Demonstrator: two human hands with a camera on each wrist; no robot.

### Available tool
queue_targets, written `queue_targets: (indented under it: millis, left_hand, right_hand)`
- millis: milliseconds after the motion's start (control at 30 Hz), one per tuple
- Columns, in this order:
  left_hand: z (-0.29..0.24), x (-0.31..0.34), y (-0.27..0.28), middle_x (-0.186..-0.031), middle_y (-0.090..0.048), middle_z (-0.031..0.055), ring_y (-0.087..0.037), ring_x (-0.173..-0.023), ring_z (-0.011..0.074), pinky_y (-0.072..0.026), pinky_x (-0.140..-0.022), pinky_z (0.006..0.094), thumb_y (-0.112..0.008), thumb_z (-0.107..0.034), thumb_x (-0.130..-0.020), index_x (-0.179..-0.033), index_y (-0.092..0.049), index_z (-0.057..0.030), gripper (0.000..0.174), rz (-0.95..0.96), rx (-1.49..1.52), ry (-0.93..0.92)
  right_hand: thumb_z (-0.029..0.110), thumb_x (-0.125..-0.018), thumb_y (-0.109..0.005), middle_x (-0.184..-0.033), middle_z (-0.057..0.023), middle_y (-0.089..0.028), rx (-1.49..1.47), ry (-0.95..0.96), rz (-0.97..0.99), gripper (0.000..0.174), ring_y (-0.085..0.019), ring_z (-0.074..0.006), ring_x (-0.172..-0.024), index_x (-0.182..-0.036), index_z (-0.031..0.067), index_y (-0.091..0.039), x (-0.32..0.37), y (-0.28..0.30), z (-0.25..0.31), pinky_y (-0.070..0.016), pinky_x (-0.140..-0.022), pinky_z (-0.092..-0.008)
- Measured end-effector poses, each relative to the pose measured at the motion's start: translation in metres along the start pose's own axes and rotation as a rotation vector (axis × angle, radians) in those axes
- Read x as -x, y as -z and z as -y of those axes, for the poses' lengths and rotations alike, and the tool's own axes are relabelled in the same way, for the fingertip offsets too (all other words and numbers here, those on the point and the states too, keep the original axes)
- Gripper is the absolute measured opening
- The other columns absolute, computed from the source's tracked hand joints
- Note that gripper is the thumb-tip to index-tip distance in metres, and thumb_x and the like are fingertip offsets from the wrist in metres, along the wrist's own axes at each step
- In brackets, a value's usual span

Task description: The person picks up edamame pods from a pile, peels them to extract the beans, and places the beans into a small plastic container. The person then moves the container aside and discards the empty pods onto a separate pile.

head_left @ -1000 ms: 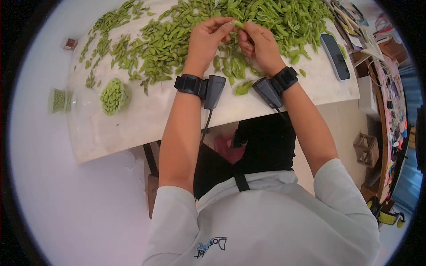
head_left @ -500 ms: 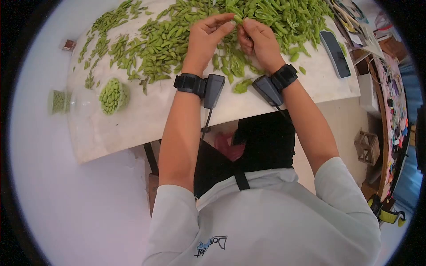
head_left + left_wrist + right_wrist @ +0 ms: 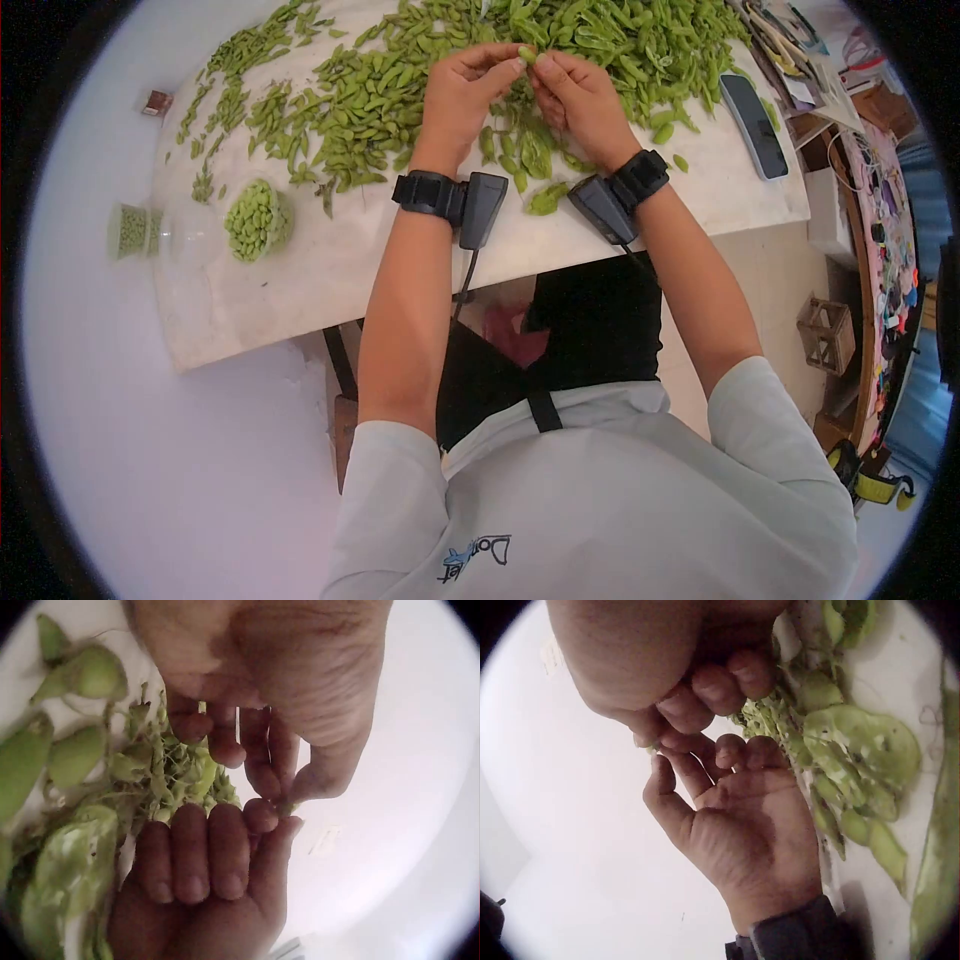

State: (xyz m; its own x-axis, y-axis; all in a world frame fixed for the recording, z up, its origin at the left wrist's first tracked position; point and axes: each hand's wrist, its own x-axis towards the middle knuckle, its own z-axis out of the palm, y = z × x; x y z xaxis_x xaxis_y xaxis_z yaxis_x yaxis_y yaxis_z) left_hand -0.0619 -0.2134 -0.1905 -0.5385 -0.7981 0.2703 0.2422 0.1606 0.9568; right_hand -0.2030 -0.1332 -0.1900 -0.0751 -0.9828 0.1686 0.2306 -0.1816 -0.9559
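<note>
Over the bean pods, at the far middle of the table in the head view, my two hands meet at their fingertips. A small green edamame pod [image 3: 527, 54] is between them. My left hand [image 3: 462, 100] pinches one end of it with thumb and forefinger. My right hand [image 3: 592, 103] pinches the other end, its remaining fingers curled in. In the left wrist view just a bit of the pod [image 3: 288, 809] shows between the fingertips; the right wrist view likewise has most of it hidden. Whole pods [image 3: 370, 115] are heaped left of the hands, split pods [image 3: 640, 50] to the right.
A clear cup of shelled beans [image 3: 257, 220] stands at the table's left, with a second container [image 3: 132, 229] beyond it near the wall. On the right lies a phone [image 3: 755, 125], close to stacked papers and tools [image 3: 790, 60]. Loose shells [image 3: 547, 198] lie nearer the front edge [image 3: 400, 288].
The fingertips have come closer together, and less of the pod's length shows between them than before. Both forearms stay nearly where they were; the heaps look the same.
</note>
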Motion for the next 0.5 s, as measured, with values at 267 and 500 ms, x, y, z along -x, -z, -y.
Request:
queue_targets:
  millis: [267, 500]
  left_hand:
    - [0.004, -0.002, 0.0, -0.079, -0.062, 0.0006, -0.054, -0.067, 0.0075, -0.0437, -0.063, 0.0207, -0.06, -0.009, -0.086, -0.101, -0.066, 0.0004, 0.019, 0.001, 0.046, 0.019]
    - [0.015, -0.003, 0.001, -0.08, -0.061, 0.0018, -0.054, -0.068, 0.0084, -0.0439, -0.064, 0.0212, -0.057, -0.007, -0.087, -0.107, -0.062, 0.001, 0.022, 0.055, 0.094, 0.039]
  right_hand:
    - [0.033, -0.095, -0.052, -0.064, 0.0058, -0.045, 0.139, 0.033, -0.035, 0.034, -0.04, -0.0039, -0.057, -0.076, 0.0055, -0.056, -0.002, 0.002, -0.003, -0.0313, -0.05, -0.0197]
    - [0.04, -0.097, -0.048, -0.062, 0.0058, -0.046, 0.092, -0.019, -0.122, 0.041, -0.039, -0.0038, -0.053, -0.075, 0.006, -0.056, 0.002, -0.003, -0.001, -0.0306, -0.048, -0.02]
